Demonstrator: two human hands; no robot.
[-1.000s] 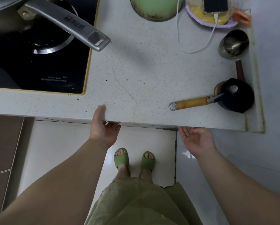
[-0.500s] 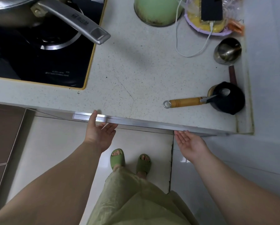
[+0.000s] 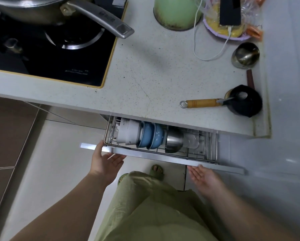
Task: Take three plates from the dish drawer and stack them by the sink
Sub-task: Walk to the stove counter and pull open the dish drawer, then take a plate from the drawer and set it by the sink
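Note:
The dish drawer stands partly pulled out under the counter, showing a wire rack. In the rack stand white dishes on edge, blue bowls, a steel bowl and clear glassware. My left hand grips the drawer's metal front rail near its left end, thumb over the top. My right hand sits palm up under the rail further right, fingers touching its lower edge. The rear of the drawer is hidden under the counter. No sink is in view.
On the speckled counter lie a wooden-handled tool stuck in a black pot, a steel cup, a green pot and a white cable. A black hob with a long-handled pan fills the left.
The drawer has slid out from under the counter towards me, exposing the dish rack. Both hands have moved back with its front rail.

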